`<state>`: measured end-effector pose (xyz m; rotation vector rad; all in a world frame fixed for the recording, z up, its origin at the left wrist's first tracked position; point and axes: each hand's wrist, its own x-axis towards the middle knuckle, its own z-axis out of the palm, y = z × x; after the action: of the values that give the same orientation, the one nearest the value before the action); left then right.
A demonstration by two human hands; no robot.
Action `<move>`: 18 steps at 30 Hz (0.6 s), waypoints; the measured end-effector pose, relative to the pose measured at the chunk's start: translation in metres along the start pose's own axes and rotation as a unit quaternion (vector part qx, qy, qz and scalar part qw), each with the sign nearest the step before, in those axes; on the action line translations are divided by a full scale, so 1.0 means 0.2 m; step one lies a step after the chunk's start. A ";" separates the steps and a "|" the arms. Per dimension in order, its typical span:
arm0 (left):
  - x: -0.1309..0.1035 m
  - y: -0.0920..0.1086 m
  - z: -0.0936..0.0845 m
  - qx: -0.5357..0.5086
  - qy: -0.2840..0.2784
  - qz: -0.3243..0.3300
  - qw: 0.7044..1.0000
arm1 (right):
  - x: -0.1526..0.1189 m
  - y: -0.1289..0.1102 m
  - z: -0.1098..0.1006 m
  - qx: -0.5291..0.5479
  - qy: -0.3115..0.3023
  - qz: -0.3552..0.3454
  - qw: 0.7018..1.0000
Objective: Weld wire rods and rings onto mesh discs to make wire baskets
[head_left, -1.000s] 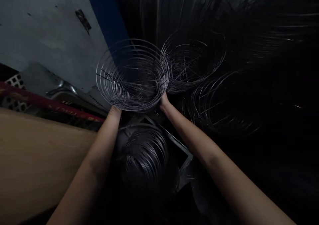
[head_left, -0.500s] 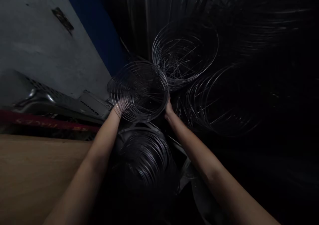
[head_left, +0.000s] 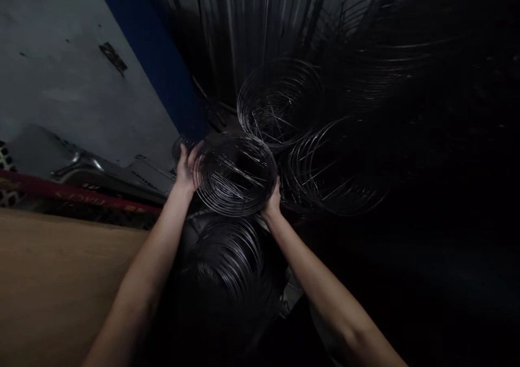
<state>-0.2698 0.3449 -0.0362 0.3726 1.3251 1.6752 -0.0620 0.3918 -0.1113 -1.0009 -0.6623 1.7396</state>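
A stack of round wire rings [head_left: 238,208] is between my hands, with thin straight wires showing across its open middle. My left hand [head_left: 189,166] is at its left rim, thumb and fingers apart, seen partly against the rings. My right hand [head_left: 273,200] is against the lower right rim, its fingers mostly hidden behind the wire. Nearer my body lies another wire coil [head_left: 239,253]. Just beyond the stack stands a coil stack [head_left: 280,112] with loose wires inside, and a further coil [head_left: 312,177] leans to the right of my right hand.
A wooden board [head_left: 65,280] fills the lower left. Behind it are a red bar [head_left: 81,193] and metal parts [head_left: 81,166]. A blue post [head_left: 154,58] stands beside a grey wall [head_left: 52,58]. More wire coils [head_left: 377,69] are at the dark upper right.
The ring stack between my hands has tilted, and its opening now faces me more. My left hand has shifted up at its rim, with more of its fingers showing. The camera view has shifted slightly.
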 end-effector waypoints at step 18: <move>0.23 -0.03 0.27 0.033 -0.052 0.048 0.997 | 0.06 -0.03 0.07 0.056 0.072 0.149 0.985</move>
<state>-0.2528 0.4140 -0.0360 0.5636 1.3051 1.6709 -0.0727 0.4055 -0.1035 -1.1799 -0.3301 1.9157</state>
